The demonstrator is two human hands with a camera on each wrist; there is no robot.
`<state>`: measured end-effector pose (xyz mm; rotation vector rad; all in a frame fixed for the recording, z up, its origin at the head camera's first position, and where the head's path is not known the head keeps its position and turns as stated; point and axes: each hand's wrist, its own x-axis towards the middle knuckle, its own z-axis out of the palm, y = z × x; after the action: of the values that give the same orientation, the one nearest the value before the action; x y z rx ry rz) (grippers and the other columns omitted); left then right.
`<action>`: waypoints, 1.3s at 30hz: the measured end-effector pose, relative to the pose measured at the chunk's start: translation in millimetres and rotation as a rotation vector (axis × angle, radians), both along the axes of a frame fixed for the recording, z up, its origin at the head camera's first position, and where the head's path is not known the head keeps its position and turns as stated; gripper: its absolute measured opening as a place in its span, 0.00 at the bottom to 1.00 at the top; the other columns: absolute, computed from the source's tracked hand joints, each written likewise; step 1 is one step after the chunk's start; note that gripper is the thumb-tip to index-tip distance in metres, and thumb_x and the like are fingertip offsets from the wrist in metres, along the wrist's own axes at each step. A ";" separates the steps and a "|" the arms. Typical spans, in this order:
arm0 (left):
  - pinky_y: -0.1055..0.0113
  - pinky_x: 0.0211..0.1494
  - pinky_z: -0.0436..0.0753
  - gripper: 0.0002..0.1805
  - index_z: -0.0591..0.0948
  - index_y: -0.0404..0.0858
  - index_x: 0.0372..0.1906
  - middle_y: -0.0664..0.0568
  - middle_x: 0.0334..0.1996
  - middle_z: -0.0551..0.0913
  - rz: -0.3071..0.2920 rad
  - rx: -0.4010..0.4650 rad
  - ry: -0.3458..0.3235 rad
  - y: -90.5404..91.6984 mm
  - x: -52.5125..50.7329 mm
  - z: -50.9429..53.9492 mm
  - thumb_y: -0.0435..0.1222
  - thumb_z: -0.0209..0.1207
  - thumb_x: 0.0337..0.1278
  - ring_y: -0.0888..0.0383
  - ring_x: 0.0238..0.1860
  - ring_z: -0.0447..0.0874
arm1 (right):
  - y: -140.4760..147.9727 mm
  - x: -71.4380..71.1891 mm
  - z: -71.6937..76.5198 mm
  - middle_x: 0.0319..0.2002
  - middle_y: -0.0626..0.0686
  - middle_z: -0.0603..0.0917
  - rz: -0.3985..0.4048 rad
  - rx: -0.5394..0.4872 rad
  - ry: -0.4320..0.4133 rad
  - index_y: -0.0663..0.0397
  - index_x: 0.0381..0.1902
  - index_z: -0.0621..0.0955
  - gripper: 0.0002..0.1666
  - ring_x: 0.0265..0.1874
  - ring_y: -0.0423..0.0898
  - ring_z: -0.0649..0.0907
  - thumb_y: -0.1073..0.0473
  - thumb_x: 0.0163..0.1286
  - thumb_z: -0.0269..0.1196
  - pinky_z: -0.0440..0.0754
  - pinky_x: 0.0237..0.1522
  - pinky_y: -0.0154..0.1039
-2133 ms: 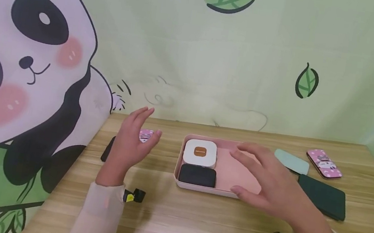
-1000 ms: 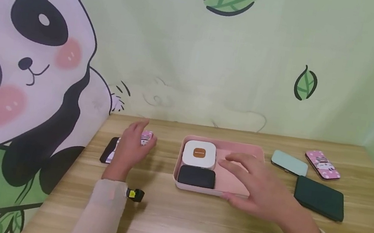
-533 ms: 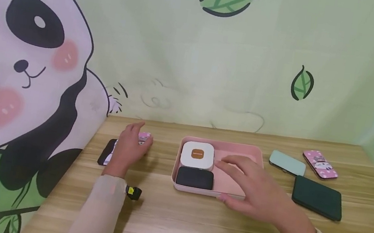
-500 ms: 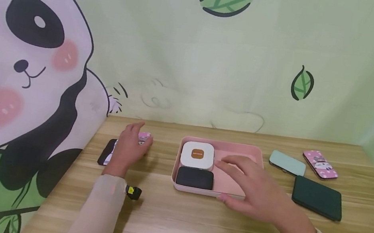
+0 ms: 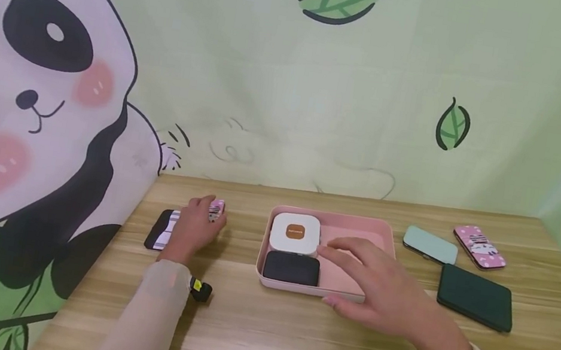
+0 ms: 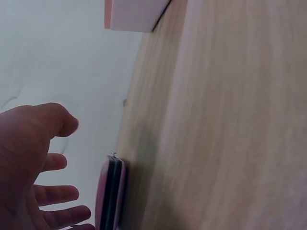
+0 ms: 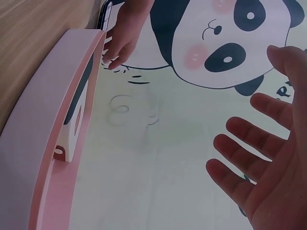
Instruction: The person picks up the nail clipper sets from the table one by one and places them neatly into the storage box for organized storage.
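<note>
In the head view the left hand (image 5: 196,226) hovers over a pink patterned case (image 5: 216,209), part of which it hides. The left wrist view shows the fingers (image 6: 56,194) spread just above that case (image 6: 110,194), with a gap between. The right hand (image 5: 383,287) hangs over the right part of a pink tray (image 5: 386,233), fingers apart and holding nothing; the right wrist view shows the same hand (image 7: 273,158) beside the tray (image 7: 53,81). Inside the tray's left part lie a white square box (image 5: 296,235) and a black case (image 5: 292,268).
A black and white case (image 5: 159,229) lies left of the left hand. On the table's right are a mint case (image 5: 430,244), another pink case (image 5: 480,247) and a dark green case (image 5: 477,297). A panda-printed cloth (image 5: 273,77) stands behind the table.
The left hand has come down over the pink patterned case. The right hand has moved left and slightly lower over the tray. The head view has shifted slightly.
</note>
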<state>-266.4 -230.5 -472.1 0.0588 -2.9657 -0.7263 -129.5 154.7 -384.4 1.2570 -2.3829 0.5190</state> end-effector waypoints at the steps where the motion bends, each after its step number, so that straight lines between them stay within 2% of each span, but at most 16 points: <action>1: 0.39 0.68 0.69 0.39 0.61 0.36 0.76 0.32 0.71 0.62 -0.001 -0.002 -0.012 -0.6 -0.4 -0.7 0.52 0.52 0.67 0.34 0.68 0.65 | -0.1 0.5 0.2 0.63 0.47 0.75 -0.002 0.001 -0.005 0.41 0.69 0.72 0.34 0.62 0.44 0.74 0.37 0.69 0.61 0.80 0.57 0.47; 6: 0.41 0.68 0.70 0.40 0.59 0.36 0.76 0.32 0.70 0.63 0.007 -0.026 -0.059 -2.8 -2.8 -4.2 0.51 0.53 0.66 0.36 0.66 0.66 | -0.2 0.9 1.8 0.62 0.49 0.75 -0.007 -0.004 -0.002 0.43 0.68 0.73 0.35 0.62 0.45 0.74 0.38 0.68 0.63 0.80 0.58 0.48; 9: 0.41 0.68 0.69 0.41 0.59 0.35 0.76 0.31 0.69 0.64 0.008 -0.042 -0.065 -4.6 -5.3 -7.5 0.49 0.56 0.64 0.36 0.66 0.66 | -0.3 0.8 2.2 0.62 0.50 0.76 -0.012 -0.002 0.001 0.43 0.68 0.73 0.37 0.62 0.45 0.75 0.42 0.64 0.68 0.81 0.57 0.48; 14: 0.42 0.68 0.70 0.41 0.59 0.33 0.76 0.30 0.69 0.64 0.019 -0.053 -0.072 -7.2 -7.7 -11.3 0.48 0.57 0.65 0.36 0.64 0.68 | -0.1 0.7 2.0 0.62 0.49 0.76 -0.018 0.003 -0.001 0.43 0.69 0.73 0.37 0.62 0.45 0.74 0.42 0.64 0.68 0.81 0.57 0.48; 19: 0.42 0.67 0.72 0.43 0.56 0.35 0.77 0.30 0.69 0.63 0.033 -0.046 -0.106 -6.9 -7.5 -10.5 0.50 0.58 0.66 0.37 0.61 0.71 | 0.3 0.6 1.4 0.62 0.50 0.76 -0.015 0.002 -0.005 0.45 0.68 0.73 0.37 0.61 0.46 0.75 0.43 0.64 0.69 0.81 0.56 0.49; 23: 0.42 0.66 0.72 0.43 0.56 0.34 0.77 0.29 0.67 0.66 0.026 -0.062 -0.121 -6.8 -7.3 -10.8 0.49 0.59 0.66 0.37 0.59 0.72 | 0.8 0.4 0.6 0.62 0.49 0.76 -0.014 0.002 -0.003 0.45 0.68 0.73 0.35 0.61 0.46 0.75 0.40 0.68 0.65 0.81 0.56 0.49; 30: 0.42 0.68 0.70 0.43 0.59 0.34 0.76 0.29 0.67 0.67 0.000 -0.047 -0.160 -7.0 -3.5 -8.0 0.42 0.61 0.58 0.37 0.62 0.71 | 1.9 1.4 0.3 0.62 0.49 0.75 -0.013 0.002 -0.013 0.42 0.69 0.72 0.36 0.62 0.45 0.74 0.38 0.67 0.64 0.80 0.57 0.49; 33: 0.42 0.68 0.71 0.45 0.58 0.34 0.77 0.29 0.67 0.66 -0.011 -0.052 -0.168 -6.0 -1.2 -6.2 0.43 0.62 0.57 0.37 0.62 0.71 | 2.0 1.1 0.4 0.62 0.49 0.76 -0.010 0.005 -0.008 0.42 0.69 0.73 0.36 0.62 0.45 0.74 0.38 0.67 0.65 0.80 0.57 0.49; 39: 0.42 0.67 0.71 0.47 0.55 0.34 0.77 0.28 0.68 0.65 0.012 -0.060 -0.187 -3.1 -0.4 -6.6 0.46 0.63 0.60 0.37 0.62 0.70 | 2.1 0.7 0.0 0.61 0.49 0.76 -0.012 0.006 -0.001 0.44 0.68 0.74 0.35 0.62 0.45 0.74 0.37 0.68 0.64 0.80 0.57 0.49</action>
<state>-266.8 -233.6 -478.6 0.1484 -3.1595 -0.6645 -128.8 156.8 -384.4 1.2443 -2.3928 0.5098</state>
